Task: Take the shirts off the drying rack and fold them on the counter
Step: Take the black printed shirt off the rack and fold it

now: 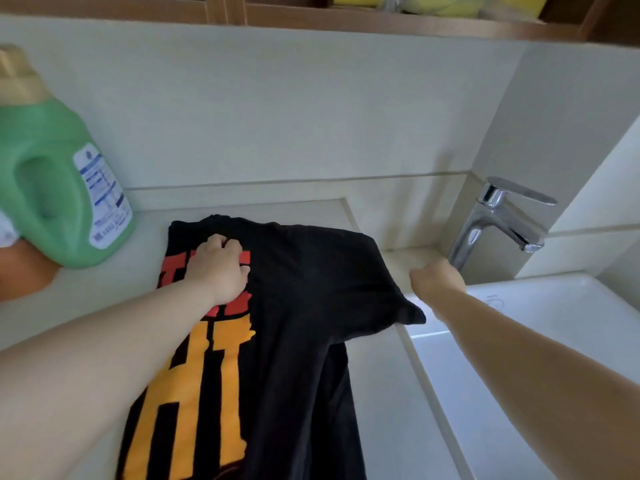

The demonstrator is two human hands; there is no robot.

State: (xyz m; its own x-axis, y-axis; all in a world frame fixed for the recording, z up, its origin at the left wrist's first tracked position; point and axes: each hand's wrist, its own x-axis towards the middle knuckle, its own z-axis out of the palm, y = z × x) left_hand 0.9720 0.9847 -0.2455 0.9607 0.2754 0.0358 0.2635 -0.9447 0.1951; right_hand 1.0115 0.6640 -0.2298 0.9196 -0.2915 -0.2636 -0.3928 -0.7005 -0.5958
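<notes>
A black shirt (304, 306) with red and orange lettering lies lengthwise on the pale counter (377, 393), its collar end toward the wall and its lower part running off the bottom of the view. My left hand (220, 268) rests on the red print near the collar, fingers curled into the cloth. My right hand (437, 277) hovers to the right of the shirt's sleeve, near the tap's base, fingers curled; I cannot see anything in it. The sleeve tip hangs over the sink's edge.
A green detergent jug (59, 188) stands at the left against the wall, an orange object (24, 271) beside it. A chrome tap (498, 220) and white sink (540, 341) lie at the right. Wooden shelves (346, 15) run overhead.
</notes>
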